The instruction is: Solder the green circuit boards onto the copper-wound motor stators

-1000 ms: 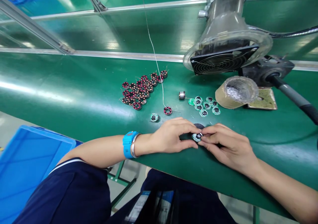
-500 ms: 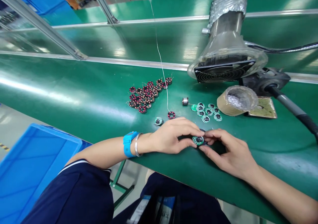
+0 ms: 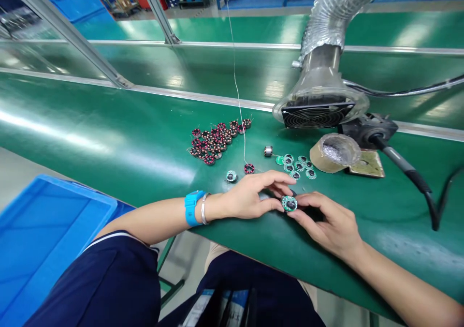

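Green disc (image 3: 289, 203) is pinched at rim by fingers of R hand (image 3: 328, 223), nr front of table (image 3: 261, 242); L hand (image 3: 253, 196) fingers are parted beside it, contact unclear. Should be gripped lightly, rim only, w/ face untouched.

Table (image 3: 108, 128): coil cluster (image 3: 213, 143) left of centre; single coil (image 3: 249, 169) in front of it, rightward. Board group (image 3: 295, 166) farther right; cup (image 3: 321, 158) just right of that, fan (image 3: 319, 115) behind both. Near the front edge, one board (image 3: 289, 203) sits between left hand (image 3: 250, 195) and right hand (image 3: 329, 225). Bin (image 3: 43, 254) beside the table, at left.
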A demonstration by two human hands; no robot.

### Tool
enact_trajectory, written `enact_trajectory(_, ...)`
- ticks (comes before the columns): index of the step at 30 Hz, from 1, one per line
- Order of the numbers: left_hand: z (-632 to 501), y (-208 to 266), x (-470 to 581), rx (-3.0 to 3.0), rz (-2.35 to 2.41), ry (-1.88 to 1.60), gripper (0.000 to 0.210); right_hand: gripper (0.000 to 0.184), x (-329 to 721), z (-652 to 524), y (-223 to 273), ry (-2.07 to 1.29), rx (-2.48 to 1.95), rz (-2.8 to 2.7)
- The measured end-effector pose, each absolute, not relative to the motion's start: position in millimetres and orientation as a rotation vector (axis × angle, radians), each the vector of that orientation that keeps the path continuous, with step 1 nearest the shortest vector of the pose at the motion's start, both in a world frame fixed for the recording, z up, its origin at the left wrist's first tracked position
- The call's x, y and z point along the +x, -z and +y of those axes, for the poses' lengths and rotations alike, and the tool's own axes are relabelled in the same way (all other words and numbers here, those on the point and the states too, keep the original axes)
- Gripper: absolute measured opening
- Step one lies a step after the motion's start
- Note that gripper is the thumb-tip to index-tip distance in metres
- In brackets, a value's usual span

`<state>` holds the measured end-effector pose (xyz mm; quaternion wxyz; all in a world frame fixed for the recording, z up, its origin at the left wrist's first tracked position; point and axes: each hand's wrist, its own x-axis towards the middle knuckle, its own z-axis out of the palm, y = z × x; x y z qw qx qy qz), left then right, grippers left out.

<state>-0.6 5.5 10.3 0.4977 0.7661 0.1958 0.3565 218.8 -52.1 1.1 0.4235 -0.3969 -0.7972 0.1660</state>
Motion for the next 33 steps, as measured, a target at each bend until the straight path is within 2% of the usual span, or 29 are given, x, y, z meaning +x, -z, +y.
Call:
enact_trajectory(3, 4, -11, -1, 1.896, 0.492, -0.866, 0.046, 0.017, 218, -52, -2, -0.405, -0.993, -1.986)
enact_trajectory(8, 1, -16, 1, 2.092, 0.532, -0.825, 0.052, 0.013, 216, -51, -6, -0.408, -0.951, -1.997)
enact_trajectory(13, -1, -47, -19, 2.270, 0.468, -0.783, 0.043, 0.011, 218, -54, -7, -0.431, -0.882, -2.057)
enact_trajectory(17, -6, -70, -70, 2.338, 0.795, -0.775, 0.045, 0.009, 219, -53, -6, -0.357, -0.897, -2.083)
enact_trajectory(20, -12, -62, -105, 2.279, 1.156, -0.681, 0.041, 0.008, 217, -50, -6, -0.326, -0.868, -2.084)
enact_trajectory(24, -17, -35, -120, 2.160, 1.335, -0.629, 0.038, 0.009, 216, -49, -5, -0.311, -0.865, -2.085)
enact_trajectory(30, -1, -24, -99, 2.388, 1.338, -0.502, 0.067, 0.013, 219, -53, 1, -0.318, -0.845, -2.087)
enact_trajectory(33, 7, -22, -90, 2.480, 1.315, -0.461, 0.048, 0.013, 220, -54, 2, -0.312, -0.851, -2.092)
